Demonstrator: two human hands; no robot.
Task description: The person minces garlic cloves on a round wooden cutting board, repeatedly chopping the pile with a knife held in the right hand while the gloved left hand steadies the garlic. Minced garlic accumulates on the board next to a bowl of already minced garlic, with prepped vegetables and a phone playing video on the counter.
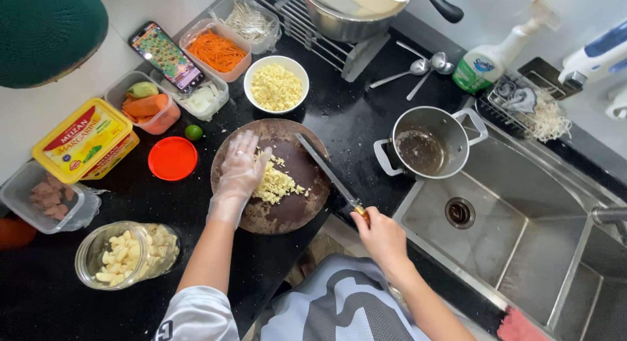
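A round dark wooden chopping board (297, 207) lies on the black counter with a pile of chopped pale yellow garlic (274, 183) on it. My left hand (240, 168), in a clear plastic glove, rests flat on the left side of the board, touching the pile. My right hand (381, 235) grips the handle of a long knife (324, 169); its blade lies across the board's right side, pointing away from me.
A white bowl of chopped garlic (276, 86) stands behind the board. A jar of peeled cloves (124, 255), a red lid (172, 158), a yellow margarine tub (85, 140), containers of carrots, a phone (166, 56), a small pot (428, 144) and a steel sink (522, 236) surround it.
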